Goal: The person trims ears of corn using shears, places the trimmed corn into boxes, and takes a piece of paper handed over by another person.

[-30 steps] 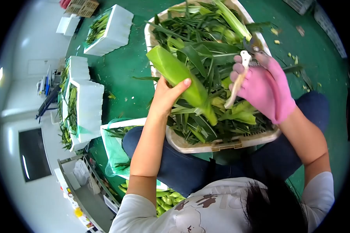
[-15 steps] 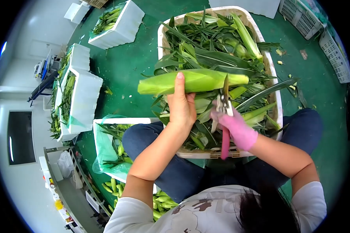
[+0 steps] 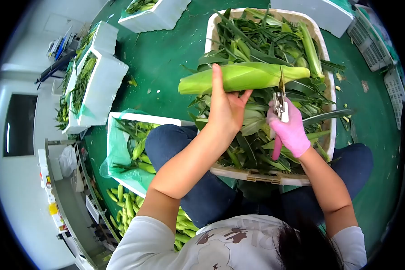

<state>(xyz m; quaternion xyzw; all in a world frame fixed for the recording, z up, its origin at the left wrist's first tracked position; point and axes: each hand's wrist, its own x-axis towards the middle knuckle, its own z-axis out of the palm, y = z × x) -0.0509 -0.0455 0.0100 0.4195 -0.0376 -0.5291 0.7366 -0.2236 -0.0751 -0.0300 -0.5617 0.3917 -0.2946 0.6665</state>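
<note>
My bare left hand [image 3: 227, 108] holds an ear of corn [image 3: 252, 77] in its green husk, thumb over the top and fingers beneath. The ear lies roughly level above a crate [image 3: 332, 96], its narrow end to the right. My right hand [image 3: 293, 132], in a pink glove, is closed around pruning shears [image 3: 280, 108] with a pink handle. Their blades point up across the ear near its narrow end; whether they cut into it I cannot tell. Stripped husks and leaves [image 3: 261, 49] fill the crate.
White foam boxes of corn [image 3: 104, 87] stand at the left. One more foam box [image 3: 162, 120], lined with green film, sits by my left knee. Loose ears [image 3: 128, 207] are heaped below it. Plastic crates [image 3: 369, 40] stand at far right on the green floor [image 3: 166, 67].
The view has shifted, so the crate and boxes sit differently in the picture. Fingers of my left hand now show spread under the ear. My right hand has closed further around the shears.
</note>
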